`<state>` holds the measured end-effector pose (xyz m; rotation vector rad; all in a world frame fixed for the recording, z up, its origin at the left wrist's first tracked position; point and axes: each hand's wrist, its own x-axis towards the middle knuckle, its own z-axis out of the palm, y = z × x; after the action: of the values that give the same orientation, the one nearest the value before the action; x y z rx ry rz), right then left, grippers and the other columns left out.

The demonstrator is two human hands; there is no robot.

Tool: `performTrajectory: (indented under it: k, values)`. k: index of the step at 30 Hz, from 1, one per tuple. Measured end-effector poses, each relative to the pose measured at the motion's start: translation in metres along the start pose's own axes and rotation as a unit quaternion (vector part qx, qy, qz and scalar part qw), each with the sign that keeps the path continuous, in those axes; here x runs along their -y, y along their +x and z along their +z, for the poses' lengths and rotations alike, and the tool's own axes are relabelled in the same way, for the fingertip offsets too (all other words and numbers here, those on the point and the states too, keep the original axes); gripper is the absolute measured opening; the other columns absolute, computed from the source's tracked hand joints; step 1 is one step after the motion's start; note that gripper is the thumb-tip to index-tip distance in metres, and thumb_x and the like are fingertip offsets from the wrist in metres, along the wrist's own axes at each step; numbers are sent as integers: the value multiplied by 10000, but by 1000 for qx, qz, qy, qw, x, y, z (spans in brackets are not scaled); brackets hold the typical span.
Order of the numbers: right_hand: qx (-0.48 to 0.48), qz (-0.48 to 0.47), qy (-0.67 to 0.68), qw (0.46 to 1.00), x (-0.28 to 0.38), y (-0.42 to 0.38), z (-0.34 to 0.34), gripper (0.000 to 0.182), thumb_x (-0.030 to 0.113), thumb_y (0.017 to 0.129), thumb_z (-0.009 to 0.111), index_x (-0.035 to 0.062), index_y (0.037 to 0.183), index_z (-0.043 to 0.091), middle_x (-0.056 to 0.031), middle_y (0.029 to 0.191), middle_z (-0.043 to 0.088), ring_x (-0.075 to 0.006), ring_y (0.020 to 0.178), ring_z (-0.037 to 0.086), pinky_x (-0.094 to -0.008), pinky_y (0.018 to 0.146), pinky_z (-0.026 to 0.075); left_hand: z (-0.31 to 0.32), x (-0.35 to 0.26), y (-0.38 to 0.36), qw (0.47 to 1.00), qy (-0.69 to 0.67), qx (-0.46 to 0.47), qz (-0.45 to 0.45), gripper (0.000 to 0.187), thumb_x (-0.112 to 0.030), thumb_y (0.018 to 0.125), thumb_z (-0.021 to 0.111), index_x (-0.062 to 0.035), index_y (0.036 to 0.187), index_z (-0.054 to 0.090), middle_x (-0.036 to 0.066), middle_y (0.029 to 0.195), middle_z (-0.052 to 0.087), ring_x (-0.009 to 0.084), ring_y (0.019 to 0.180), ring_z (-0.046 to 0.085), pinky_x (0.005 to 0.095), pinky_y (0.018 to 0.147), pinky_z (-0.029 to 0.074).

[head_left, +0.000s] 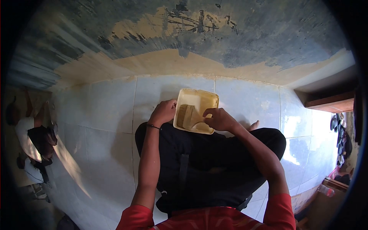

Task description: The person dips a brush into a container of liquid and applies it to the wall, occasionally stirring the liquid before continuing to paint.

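A squarish cream-yellow plastic tub point(210, 99) with rounded corners holds pale cream paint, some of it smeared on its inner walls. My left hand point(165, 111) is closed on the tub's left rim. Inside the tub lies a wide flat paintbrush point(188, 116), its bristles toward the left side and coated with paint. My right hand point(220, 119) pinches the brush's handle over the right edge of the tub. The tub is in front of my crossed legs, close above the floor; its underside is hidden.
Ahead rises a wall point(245, 34), blue-grey with cream patches low down and black marks. Pale tiles point(109, 103) cover the floor. To the right are a wooden furniture piece point(331, 101), dark piled items and a clear bottle point(326, 190). People point(28, 134) sit at far left.
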<state>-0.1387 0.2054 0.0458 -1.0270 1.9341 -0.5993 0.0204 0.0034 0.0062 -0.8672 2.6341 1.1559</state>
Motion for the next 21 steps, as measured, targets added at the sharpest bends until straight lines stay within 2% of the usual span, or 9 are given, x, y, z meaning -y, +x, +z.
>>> performTrajectory:
  k: [5, 7, 14, 17, 21]
  values:
    - [-9, -27, 29, 999, -6, 3, 5, 263, 195, 772, 589, 19, 955, 654, -238, 763, 643, -343, 762, 649, -389, 733, 506, -3, -5, -1, 1000, -9, 20, -14, 302, -58, 830, 407, 9, 1058, 594, 149, 919, 674, 199, 617, 657, 316, 660, 502]
    - [-14, -18, 38, 999, -3, 2, 6, 268, 187, 769, 592, 12, 961, 660, -240, 783, 649, -333, 759, 653, -383, 728, 508, -7, -12, -2, 997, -27, 45, -56, 323, -56, 819, 413, 5, 1077, 596, 148, 947, 675, 195, 623, 659, 309, 664, 502]
    - [-15, -28, 39, 999, 2, 1, 5, 298, 182, 761, 595, 13, 995, 669, -240, 802, 655, -317, 762, 659, -375, 735, 510, -9, -15, -3, 996, -48, 50, -63, 340, -54, 805, 425, 9, 1092, 596, 156, 955, 673, 195, 630, 661, 304, 647, 505]
    - [-11, -5, 37, 999, 5, 0, 5, 301, 178, 753, 599, 13, 994, 674, -237, 807, 657, -316, 766, 660, -373, 739, 512, -6, -10, -2, 996, -50, 44, -54, 342, -47, 804, 420, 8, 1091, 597, 159, 959, 673, 197, 634, 663, 304, 643, 507]
    - [-45, -40, 15, 998, 2, 0, 10, 300, 174, 746, 601, 6, 983, 677, -236, 824, 659, -316, 778, 660, -371, 744, 515, -1, -4, 0, 998, -53, 19, -28, 338, -35, 799, 417, 16, 1082, 595, 166, 940, 673, 211, 627, 663, 313, 648, 508]
